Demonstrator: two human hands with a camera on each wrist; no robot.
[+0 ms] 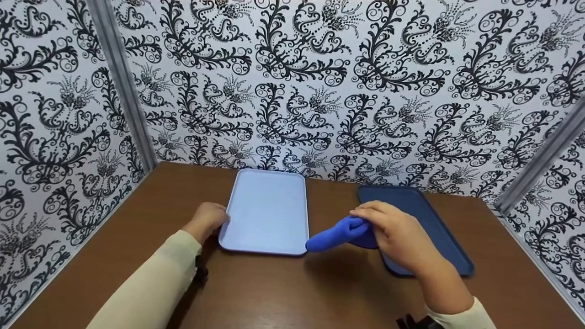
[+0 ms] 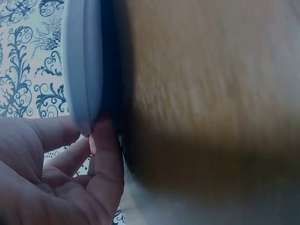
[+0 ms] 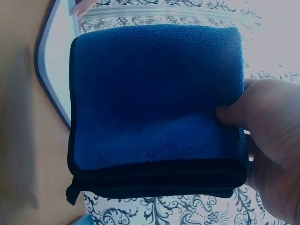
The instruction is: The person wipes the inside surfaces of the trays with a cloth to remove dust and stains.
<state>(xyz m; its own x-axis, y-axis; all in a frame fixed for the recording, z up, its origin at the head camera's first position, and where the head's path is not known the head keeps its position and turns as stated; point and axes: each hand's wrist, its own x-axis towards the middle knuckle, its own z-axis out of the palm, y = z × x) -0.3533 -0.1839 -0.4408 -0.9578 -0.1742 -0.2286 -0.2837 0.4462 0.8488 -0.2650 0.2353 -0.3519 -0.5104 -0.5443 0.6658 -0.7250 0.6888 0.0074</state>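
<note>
A light blue-grey tray (image 1: 269,214) lies on the brown table, and my left hand (image 1: 211,218) pinches its left edge. The left wrist view shows the thumb and fingers (image 2: 107,164) on either side of the tray's rim (image 2: 83,70). In my right hand (image 1: 402,233) is a folded blue cloth (image 1: 338,234) with dark edging, held above the table between the two trays. The right wrist view shows the thumb on the upper face of the cloth (image 3: 154,98), with the other fingers behind it, partly hidden. The cloth's far end overlaps the light tray's near right corner in the head view.
A dark blue tray (image 1: 438,228) lies on the right of the table (image 1: 274,292), partly hidden by the right hand and forearm. Patterned wall panels (image 1: 301,91) stand behind and at both sides, with grey strips at the corners.
</note>
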